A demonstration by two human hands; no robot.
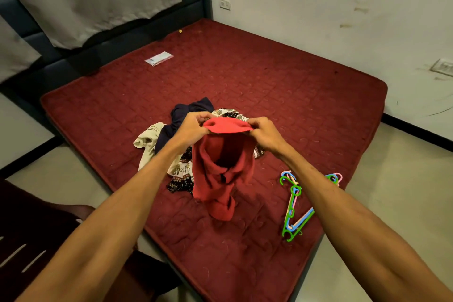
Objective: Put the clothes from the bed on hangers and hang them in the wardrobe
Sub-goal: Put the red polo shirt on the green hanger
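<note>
a person's left hand [193, 127] and right hand [263, 133] lift a red garment [221, 171] above a maroon mattress [282, 86], each hand's fingers and thumb curled and pinching the garment's top edge, stretching it between them. the rest of the cloth hangs down, its lower end reaching the mattress. behind it lies a heap of clothes [169, 144], dark, beige and patterned. coloured plastic hangers [294, 208] rest on the mattress beside the right forearm.
</note>
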